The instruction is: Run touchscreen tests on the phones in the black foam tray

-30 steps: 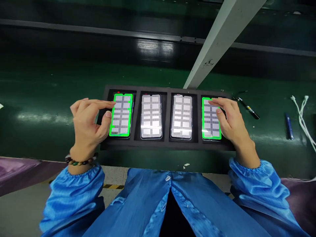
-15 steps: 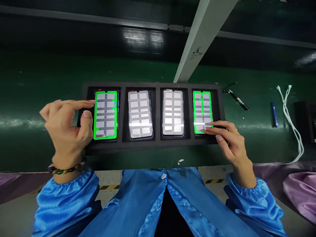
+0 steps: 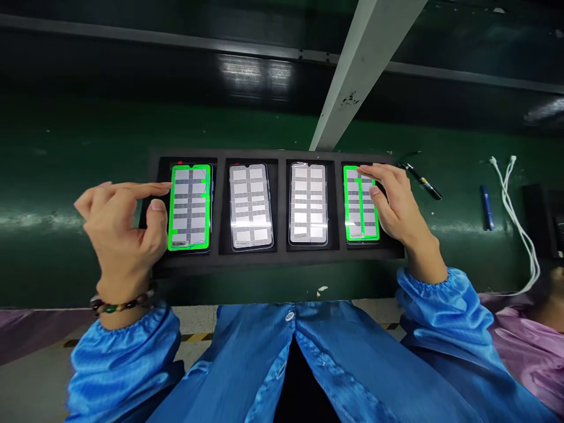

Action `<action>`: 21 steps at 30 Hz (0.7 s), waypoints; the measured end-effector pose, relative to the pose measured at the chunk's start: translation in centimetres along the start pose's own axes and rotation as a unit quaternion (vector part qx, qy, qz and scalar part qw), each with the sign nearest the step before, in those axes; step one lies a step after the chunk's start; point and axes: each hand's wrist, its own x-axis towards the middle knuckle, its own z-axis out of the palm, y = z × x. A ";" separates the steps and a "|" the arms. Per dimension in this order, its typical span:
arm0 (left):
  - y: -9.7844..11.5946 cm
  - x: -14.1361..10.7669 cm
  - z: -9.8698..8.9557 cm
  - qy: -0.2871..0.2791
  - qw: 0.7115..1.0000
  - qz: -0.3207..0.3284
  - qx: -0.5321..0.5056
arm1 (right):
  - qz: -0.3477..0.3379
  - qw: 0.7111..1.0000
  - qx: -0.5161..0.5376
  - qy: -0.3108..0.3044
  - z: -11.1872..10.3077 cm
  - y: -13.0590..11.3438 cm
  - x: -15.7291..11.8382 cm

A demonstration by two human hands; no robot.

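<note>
A dark foam tray (image 3: 282, 258) holds a row of lit smartphones, each in its own slot. Green borders mark the leftmost smartphone (image 3: 189, 205) and the rightmost smartphone (image 3: 369, 214), which also has a green line down its middle. The second smartphone (image 3: 249, 197) and third smartphone (image 3: 309, 197) show grey and white blocks. At the leftmost phone's left edge is my left hand (image 3: 126, 229), index finger stretched out and thumb apart, holding nothing. My right hand (image 3: 396, 202) reaches over the rightmost phone, its fingertips at the upper screen and its thumb by the right edge.
On the green table (image 3: 449, 235) to the right lie a black pen-like tool (image 3: 423, 181), a blue pen (image 3: 487, 207) and a white cable (image 3: 513, 217). A grey post (image 3: 352, 88) rises behind the tray. A co-worker's pink sleeve (image 3: 524, 346) shows at the lower right.
My right hand has moved up the rightmost phone, from the bottom of its screen to near the top. The green line there now runs down further. My left hand stays nearly still.
</note>
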 end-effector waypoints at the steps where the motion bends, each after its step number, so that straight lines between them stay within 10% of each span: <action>1: -0.1 0.0 0.1 0.003 1.000 0.001 -0.003 | -0.001 1.000 0.000 0.000 0.1 0.0 0.1; 14: -0.4 0.0 0.3 0.006 1.000 0.014 -0.007 | -0.051 0.998 -0.007 -0.025 0.6 -0.9 0.2; 21: -0.3 0.1 0.2 0.003 1.000 0.008 -0.007 | 0.037 0.994 -0.045 0.093 -0.7 0.6 -1.0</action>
